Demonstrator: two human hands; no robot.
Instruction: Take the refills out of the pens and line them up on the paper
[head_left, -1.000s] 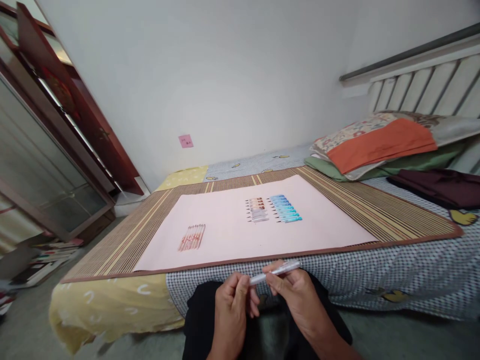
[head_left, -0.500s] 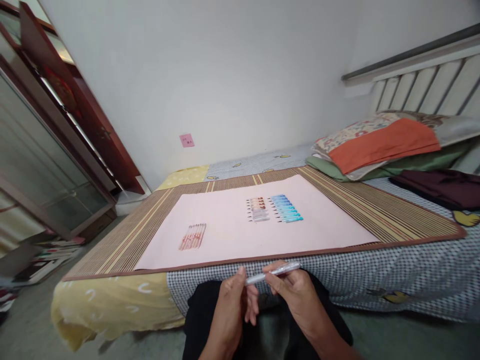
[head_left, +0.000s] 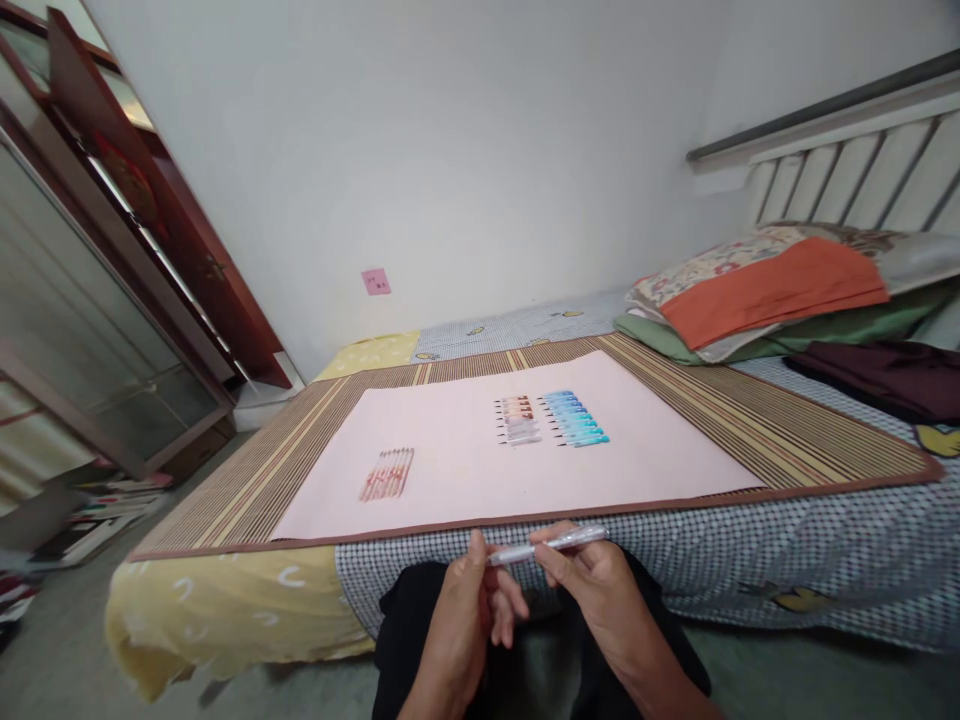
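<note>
A clear, whitish pen (head_left: 580, 537) lies nearly level in front of my lap, its right end slightly higher. My right hand (head_left: 592, 578) pinches it near the middle between thumb and fingers. At the pen's left end, my left hand (head_left: 474, 598) holds the tip by the thumb, its other fingers loosely curled below. On the pale pink sheet (head_left: 450, 430) beyond are a row of blue pens (head_left: 576, 418), a row of brown to grey-clear pens (head_left: 517, 420) beside it, and a row of thin reddish refills (head_left: 387, 474) at the left.
The sheet rests on a striped mat (head_left: 255, 480) over a bed with a checked cover (head_left: 750, 560) and a yellow cloth (head_left: 232, 600). Pillows (head_left: 780, 290) and a dark folded cloth (head_left: 885, 378) are at the right. A wall (head_left: 487, 150) stands behind.
My hands and the pen stay almost in place. The left hand's lower fingers have spread slightly to the right, and the view has shifted a little.
</note>
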